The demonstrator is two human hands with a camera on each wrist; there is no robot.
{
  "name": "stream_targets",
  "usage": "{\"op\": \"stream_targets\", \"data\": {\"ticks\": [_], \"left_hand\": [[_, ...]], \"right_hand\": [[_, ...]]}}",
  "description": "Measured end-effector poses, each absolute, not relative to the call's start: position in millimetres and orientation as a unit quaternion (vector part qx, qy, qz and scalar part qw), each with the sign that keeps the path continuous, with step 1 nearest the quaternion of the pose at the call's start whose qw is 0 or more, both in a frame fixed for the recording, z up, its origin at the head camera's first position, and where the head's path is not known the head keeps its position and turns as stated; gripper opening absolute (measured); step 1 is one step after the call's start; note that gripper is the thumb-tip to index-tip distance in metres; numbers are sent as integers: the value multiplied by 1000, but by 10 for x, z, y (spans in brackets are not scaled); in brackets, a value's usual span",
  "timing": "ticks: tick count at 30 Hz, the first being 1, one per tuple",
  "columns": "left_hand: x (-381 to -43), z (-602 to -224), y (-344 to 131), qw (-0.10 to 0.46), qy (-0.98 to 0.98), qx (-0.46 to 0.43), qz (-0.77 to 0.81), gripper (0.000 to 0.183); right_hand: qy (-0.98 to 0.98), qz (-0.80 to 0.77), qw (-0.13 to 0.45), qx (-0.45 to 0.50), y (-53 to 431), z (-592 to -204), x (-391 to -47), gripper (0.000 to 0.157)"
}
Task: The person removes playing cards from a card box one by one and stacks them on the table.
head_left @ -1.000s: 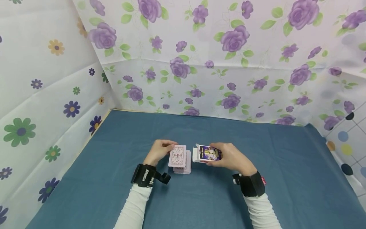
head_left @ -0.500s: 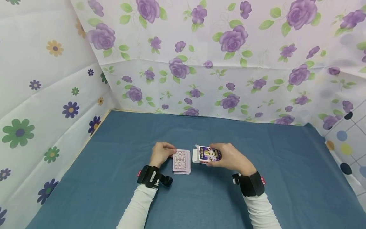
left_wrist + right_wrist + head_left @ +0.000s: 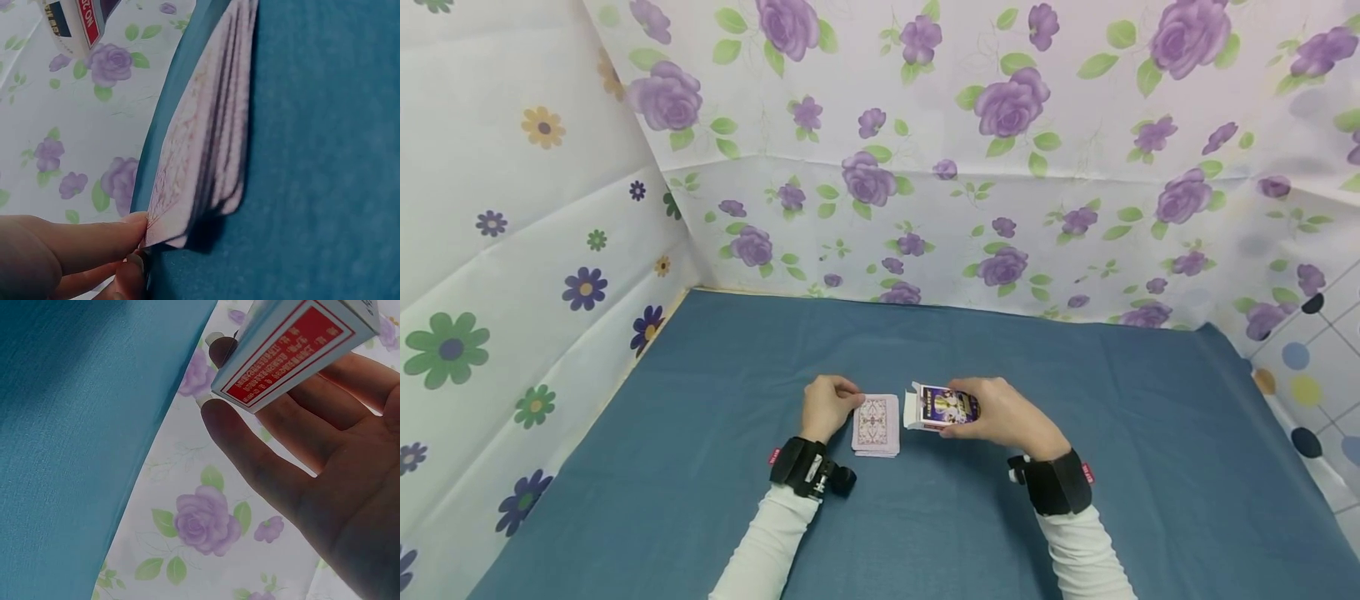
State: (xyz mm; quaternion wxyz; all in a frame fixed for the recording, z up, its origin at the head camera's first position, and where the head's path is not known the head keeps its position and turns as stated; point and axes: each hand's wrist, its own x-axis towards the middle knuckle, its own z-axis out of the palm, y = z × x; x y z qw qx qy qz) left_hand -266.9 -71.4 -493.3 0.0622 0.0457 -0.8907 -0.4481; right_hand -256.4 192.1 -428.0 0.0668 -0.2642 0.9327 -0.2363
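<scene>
A stack of playing cards (image 3: 878, 427) lies back-up on the blue cloth, its backs patterned in red on white. My left hand (image 3: 827, 408) is at the stack's far left corner. In the left wrist view, thumb and fingers pinch the corner of the upper playing cards (image 3: 178, 169), which lie askew over those below. To the right, my right hand (image 3: 1003, 414) grips a card box (image 3: 949, 407) with a purple and gold picture on its face. The box's white end flap hangs open toward the stack. A red printed panel marks the side of the box (image 3: 284, 356) in the right wrist view.
Blue cloth (image 3: 925, 525) covers the tabletop. Behind it stands a white wall covering with purple roses (image 3: 868, 179), and another flowered sheet (image 3: 512, 275) runs along the left. Black straps with small cameras circle both wrists.
My left hand has lowered the card it held beside the stack down onto it, lining it up with the others. The right hand and box have hardly moved.
</scene>
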Motion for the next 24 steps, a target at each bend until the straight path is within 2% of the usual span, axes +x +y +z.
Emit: {"op": "stream_targets", "data": {"ticks": [9, 14, 18, 24], "left_hand": [[-2641, -4913, -689, 67, -896, 15, -439, 15], [-2591, -4756, -604, 83, -872, -98, -472, 16], [-2516, -4599, -473, 39, -859, -171, -481, 13], [-2434, -4517, -332, -12, -877, -139, -461, 15]], "right_hand": [[931, -240, 76, -263, 1922, -4318, -2562, 61], [930, -242, 77, -265, 1922, -4321, -2563, 62], [927, -247, 72, -273, 1921, -4315, -2571, 60], [926, -244, 56, -283, 1918, -4293, -2568, 62]]}}
